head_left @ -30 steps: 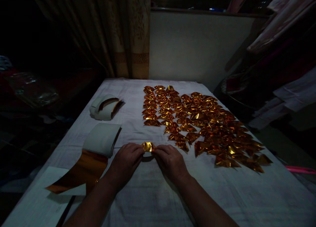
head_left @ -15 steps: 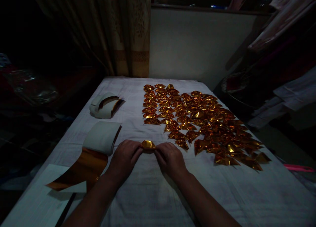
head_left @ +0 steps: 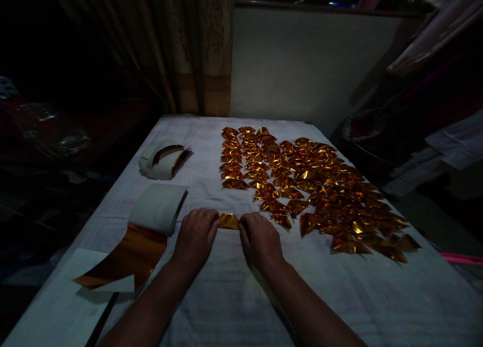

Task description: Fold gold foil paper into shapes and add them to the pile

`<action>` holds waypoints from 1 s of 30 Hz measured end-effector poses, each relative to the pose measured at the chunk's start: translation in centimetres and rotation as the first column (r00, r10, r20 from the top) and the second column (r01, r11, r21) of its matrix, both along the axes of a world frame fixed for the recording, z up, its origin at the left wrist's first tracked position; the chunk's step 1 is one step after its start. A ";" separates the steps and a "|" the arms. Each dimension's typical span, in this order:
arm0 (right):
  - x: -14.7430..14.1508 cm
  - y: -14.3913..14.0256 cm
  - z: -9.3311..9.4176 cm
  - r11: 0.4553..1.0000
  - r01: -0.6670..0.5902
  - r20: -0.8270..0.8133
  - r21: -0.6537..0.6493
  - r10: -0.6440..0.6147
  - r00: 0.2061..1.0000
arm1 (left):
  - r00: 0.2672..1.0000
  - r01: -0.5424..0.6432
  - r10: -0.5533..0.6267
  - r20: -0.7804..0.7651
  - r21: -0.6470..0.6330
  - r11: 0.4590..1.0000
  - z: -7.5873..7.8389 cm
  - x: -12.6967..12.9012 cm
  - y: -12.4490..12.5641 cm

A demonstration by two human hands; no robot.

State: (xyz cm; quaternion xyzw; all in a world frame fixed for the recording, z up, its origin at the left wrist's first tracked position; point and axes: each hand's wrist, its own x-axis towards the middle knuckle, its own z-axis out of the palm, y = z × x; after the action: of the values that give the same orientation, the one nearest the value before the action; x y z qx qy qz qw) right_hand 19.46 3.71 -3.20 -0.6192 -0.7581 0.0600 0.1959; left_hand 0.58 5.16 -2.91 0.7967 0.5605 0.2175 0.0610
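Head view, dim room, looking down over a long table draped in white cloth [head_left: 234, 307]; left hand [head_left: 196, 236] and right hand [head_left: 259, 239] knuckles-up at the table's middle, close together, each pinching one end of a small shiny gold foil piece [head_left: 229, 221] stretched flat between the fingertips, low against the cloth; left end of the piece under the left fingers, right end under the right thumb and forefinger; both forearms reaching in from 6 o'clock.

At 1 to 3 o'clock of the hands, a broad spread of folded gold foil triangles [head_left: 309, 186] laid in rough rows on the cloth, nearest ones just beside the right hand, farthest near the table's far edge; at 9 o'clock of the left hand, a curled white-backed sheet with a gold foil face [head_left: 158, 206], its loose copper-gold end [head_left: 124, 259] trailing toward 7 o'clock over a white paper sheet [head_left: 56, 307] at the near left corner; at 11 o'clock, well apart from the hands, a small stack of curled white-backed foil strips [head_left: 162, 158].

Beyond the table at 12 o'clock, a pale wall panel [head_left: 294, 65]; at 11 o'clock, a patterned beige curtain [head_left: 199, 50]; cloth heaped at 2 o'clock, too dark to tell further.
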 end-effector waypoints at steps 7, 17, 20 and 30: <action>-0.4 -0.1 0.0 0.975 -0.224 0.076 -0.007 0.223 0.972 | 0.998 0.018 -0.017 -0.062 0.017 1.000 0.1 0.2 -0.1; 0.0 -1.0 0.3 0.960 -0.194 0.110 -0.200 0.219 0.970 | 0.995 0.058 -0.061 -0.081 -0.041 0.997 0.5 0.0 -0.4; 0.5 -1.3 0.4 0.966 -0.150 0.127 -0.209 0.179 0.976 | 0.992 0.056 -0.062 -0.113 -0.052 0.997 0.6 0.0 -0.8; 0.6 -1.0 0.5 0.976 -0.156 0.161 -0.155 0.181 0.970 | 0.973 0.068 -0.091 -0.211 -0.115 0.991 2.2 -0.5 -0.1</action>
State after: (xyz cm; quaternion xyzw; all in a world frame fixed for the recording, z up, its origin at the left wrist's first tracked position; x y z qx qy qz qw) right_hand 20.03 2.73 -2.67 -0.5675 -0.8161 0.0755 0.0789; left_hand 0.11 5.04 -0.67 0.8331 0.5421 0.0970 0.0511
